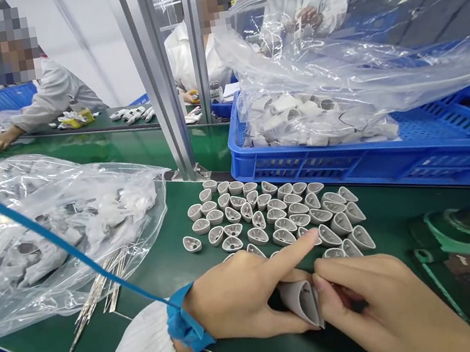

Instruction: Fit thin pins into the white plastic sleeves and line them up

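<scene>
My left hand (245,296), with a blue wrist strap (186,320) around its wrist, grips a grey hollow plastic part (302,302) between thumb and fingers. Its index finger stretches out over the parts behind. The held part's open end faces me and to the right. My right hand (373,291) is closed in a pinch right at the part's rim; what its fingertips hold, if anything, is hidden. Just beyond both hands, many similar small grey parts (257,235) stand in rows on the green tabletop (161,271), hollow side up.
A clear bag of grey parts (68,220) lies left, beside a bundle of thin metal rods (97,293). A blue crate (304,162) with another bag stands behind. A metal post (152,76) rises mid-table. Dark equipment (463,241) sits right. Co-workers sit across.
</scene>
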Demonstrator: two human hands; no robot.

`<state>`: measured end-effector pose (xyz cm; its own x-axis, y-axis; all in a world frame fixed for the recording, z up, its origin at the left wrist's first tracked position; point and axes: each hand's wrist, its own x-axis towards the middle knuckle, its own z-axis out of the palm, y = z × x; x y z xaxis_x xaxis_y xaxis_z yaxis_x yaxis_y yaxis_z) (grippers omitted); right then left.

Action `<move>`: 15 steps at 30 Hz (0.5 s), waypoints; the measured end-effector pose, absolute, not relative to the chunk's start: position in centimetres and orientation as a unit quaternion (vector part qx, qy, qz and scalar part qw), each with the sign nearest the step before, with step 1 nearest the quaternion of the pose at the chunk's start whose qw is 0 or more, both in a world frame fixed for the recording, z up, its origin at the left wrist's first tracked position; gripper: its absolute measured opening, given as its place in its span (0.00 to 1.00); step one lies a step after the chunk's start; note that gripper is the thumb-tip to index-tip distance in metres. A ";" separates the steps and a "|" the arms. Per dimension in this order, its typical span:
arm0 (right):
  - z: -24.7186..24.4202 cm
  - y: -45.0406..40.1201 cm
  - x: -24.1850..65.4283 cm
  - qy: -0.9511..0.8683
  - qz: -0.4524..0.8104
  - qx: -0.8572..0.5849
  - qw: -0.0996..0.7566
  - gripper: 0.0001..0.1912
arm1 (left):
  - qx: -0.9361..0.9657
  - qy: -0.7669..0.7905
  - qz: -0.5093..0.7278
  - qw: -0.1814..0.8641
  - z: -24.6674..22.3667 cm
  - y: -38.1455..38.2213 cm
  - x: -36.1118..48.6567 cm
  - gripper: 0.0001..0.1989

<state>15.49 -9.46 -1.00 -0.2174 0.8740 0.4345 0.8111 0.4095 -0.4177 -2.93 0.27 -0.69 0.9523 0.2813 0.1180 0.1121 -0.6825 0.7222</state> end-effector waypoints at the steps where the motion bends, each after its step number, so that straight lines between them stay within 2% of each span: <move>1: -0.9 -9.5 15.5 -0.780 0.058 -0.538 0.314 0.17 | 0.910 0.109 0.113 0.383 -0.7 0.3 -2.9 0.51; 9: -1.2 -9.8 15.5 -0.806 0.097 -0.526 0.254 0.16 | 0.927 0.114 0.087 0.347 -0.7 0.4 -2.9 0.47; 15: -1.4 -9.7 15.3 -0.806 0.090 -0.525 0.256 0.16 | 0.944 0.123 0.036 0.304 -0.7 0.2 -2.6 0.45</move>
<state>15.35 -9.67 -1.43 -0.3171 0.8936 0.3176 0.8015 0.4315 -0.4139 -2.58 0.16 -0.75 0.9674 0.2533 -0.0064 0.2094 -0.7850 0.5831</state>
